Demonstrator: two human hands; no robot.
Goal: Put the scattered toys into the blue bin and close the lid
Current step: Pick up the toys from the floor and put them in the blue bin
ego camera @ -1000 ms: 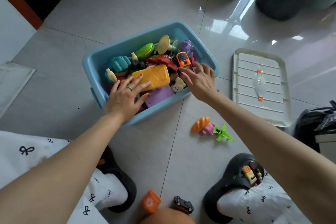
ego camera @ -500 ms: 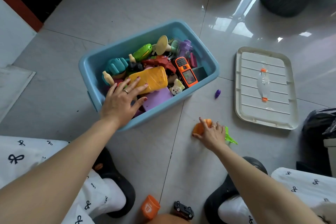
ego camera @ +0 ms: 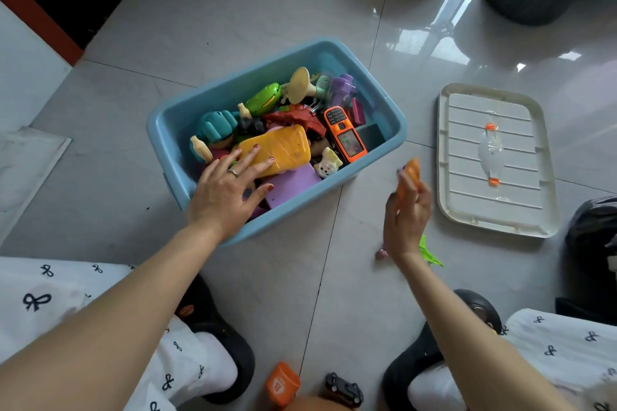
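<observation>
One blue bin (ego camera: 377, 150), open, mid-floor, heaped with toys; one white lid (ego camera: 547, 177) lying to its right.
Left hand (ego camera: 227, 190): fingers spread flat on one yellow toy (ego camera: 287, 147). Right hand (ego camera: 405, 210): grip holding one orange toy (ego camera: 411, 173). Near floor: one green plane (ego camera: 430, 252), one orange cup (ego camera: 282, 384), one black car (ego camera: 344, 389).

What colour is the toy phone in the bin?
Orange, with a dark keypad; the toy phone shows clearly in the head view.

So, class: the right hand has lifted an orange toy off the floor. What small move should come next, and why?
Probably carry the orange toy left over the bin rim and drop it in. The right hand grips it beside the open bin, whose lid lies apart on the floor.
</observation>
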